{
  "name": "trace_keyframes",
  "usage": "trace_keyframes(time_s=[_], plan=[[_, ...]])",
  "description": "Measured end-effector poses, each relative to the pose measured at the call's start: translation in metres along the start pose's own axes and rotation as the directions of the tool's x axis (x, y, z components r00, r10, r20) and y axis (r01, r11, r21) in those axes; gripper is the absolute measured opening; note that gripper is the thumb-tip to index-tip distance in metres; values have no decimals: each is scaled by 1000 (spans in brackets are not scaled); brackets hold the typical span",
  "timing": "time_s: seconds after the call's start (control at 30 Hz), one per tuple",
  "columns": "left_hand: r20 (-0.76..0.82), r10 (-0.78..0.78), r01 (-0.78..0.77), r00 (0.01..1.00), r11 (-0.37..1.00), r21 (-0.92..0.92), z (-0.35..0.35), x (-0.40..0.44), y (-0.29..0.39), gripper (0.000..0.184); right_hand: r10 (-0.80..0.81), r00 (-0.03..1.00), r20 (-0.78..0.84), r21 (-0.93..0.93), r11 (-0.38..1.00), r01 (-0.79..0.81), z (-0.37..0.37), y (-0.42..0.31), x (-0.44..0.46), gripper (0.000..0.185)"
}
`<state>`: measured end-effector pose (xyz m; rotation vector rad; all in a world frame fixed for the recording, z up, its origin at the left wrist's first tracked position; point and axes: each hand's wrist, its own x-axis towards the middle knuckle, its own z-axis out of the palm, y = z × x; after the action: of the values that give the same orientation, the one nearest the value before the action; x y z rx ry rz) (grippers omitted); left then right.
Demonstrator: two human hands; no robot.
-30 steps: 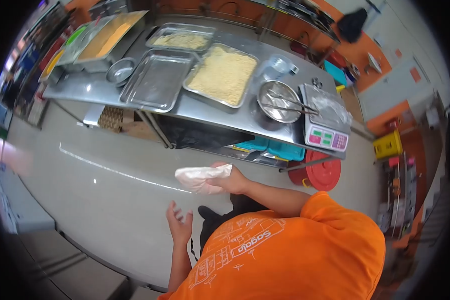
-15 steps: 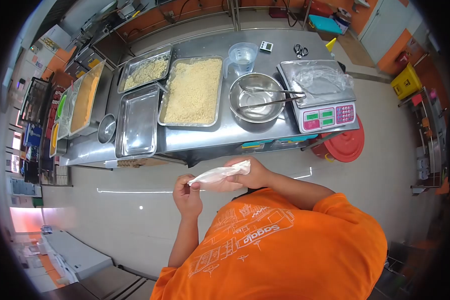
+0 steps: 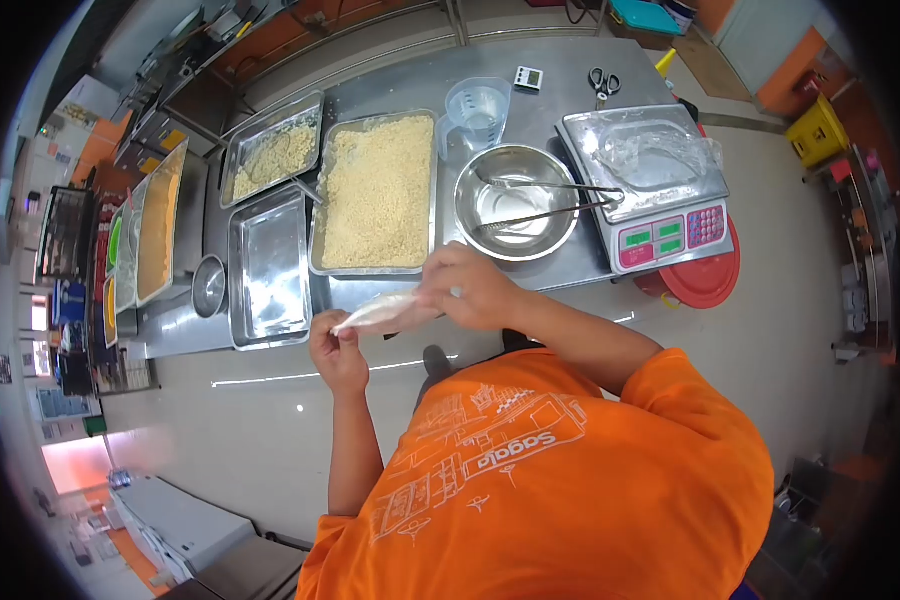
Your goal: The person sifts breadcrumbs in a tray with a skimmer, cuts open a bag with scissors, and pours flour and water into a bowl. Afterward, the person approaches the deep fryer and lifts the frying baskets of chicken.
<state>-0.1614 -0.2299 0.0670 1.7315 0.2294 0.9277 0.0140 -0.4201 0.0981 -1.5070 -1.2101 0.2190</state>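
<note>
My left hand [image 3: 340, 355] pinches the left end of a thin, limp white piece [image 3: 385, 312], perhaps plastic; I cannot make out its exact kind. The other end is gripped in my right hand [image 3: 470, 287], so the piece stretches slantwise between both hands. They are in front of the steel table's near edge. Closest beyond my right hand are a tray of pale crumbs [image 3: 378, 195] and a steel bowl [image 3: 516, 205] with tongs [image 3: 560, 187] lying across it. An unfilled steel tray [image 3: 270, 270] lies beyond my left hand.
On the steel table [image 3: 390, 75] stand a measuring jug [image 3: 476, 112], a timer [image 3: 529, 78], scissors [image 3: 603, 80], a scale [image 3: 670, 225] with clear plastic on it, a second crumb tray [image 3: 275, 155] and a small bowl [image 3: 209, 285]. A red lidded bucket [image 3: 705, 275] stands below.
Both hands have moved left with the white piece, and my right hand is higher. The camera view has shifted, with the table now nearer my body.
</note>
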Motion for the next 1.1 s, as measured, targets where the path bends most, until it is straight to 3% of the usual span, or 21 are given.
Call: trace_keyframes(time_s=[0.07,0.17,0.23,0.27,0.33,0.4,0.47,0.53,0.57,0.7,0.77,0.87,0.9,0.93,1.0,1.03,1.1], plan=[[-17,-116,115,993,993,-25,-8,10,-15,36,92,996,24,-11,996,-91,9,-3,7,10],[11,-136,136,991,990,-41,-22,20,-12,27,126,991,38,-23,992,-125,20,-12,16,12],[-18,-141,140,990,990,-17,-30,25,-8,22,328,941,88,-49,945,-324,14,-17,28,13],[26,-166,165,986,986,18,-36,26,-7,18,321,940,113,-44,947,-318,13,-18,33,13],[60,-197,194,979,980,49,-43,29,-6,14,515,842,158,44,848,-528,5,-17,41,15],[118,-184,164,976,974,158,-44,38,0,11,533,834,139,11,842,-540,1,-10,46,13],[116,-214,196,970,969,153,-43,48,10,12,566,818,105,-14,823,-568,7,-18,44,11],[149,-103,49,984,943,330,-42,60,21,12,343,936,-76,-315,883,-349,13,-37,49,6],[157,-90,24,984,925,380,-45,64,23,11,278,959,-53,-335,900,-279,14,-41,48,3],[297,-59,-58,953,927,370,-56,72,25,11,395,910,-125,-326,850,-413,18,-32,48,3],[257,-12,-93,966,914,394,-56,73,22,11,213,976,-40,-493,845,-205,29,-47,47,3],[315,39,-149,948,931,334,-61,77,11,11,364,917,-162,-479,783,-396,23,-36,51,2],[320,8,-130,947,923,362,-56,76,16,11,343,925,-164,-593,715,-370,28,-42,51,3],[320,17,-136,947,925,355,-54,81,14,11,337,926,-169,-599,711,-368,25,-44,53,3],[235,-78,-25,969,912,408,-57,84,12,12,445,893,68,-165,888,-430,26,-47,49,5],[250,-36,-59,968,930,364,-59,86,9,13,451,890,68,-156,886,-437,32,-47,45,5],[287,-6,-101,958,929,357,-54,85,8,12,392,919,-30,-318,868,-381,38,-46,43,5]])
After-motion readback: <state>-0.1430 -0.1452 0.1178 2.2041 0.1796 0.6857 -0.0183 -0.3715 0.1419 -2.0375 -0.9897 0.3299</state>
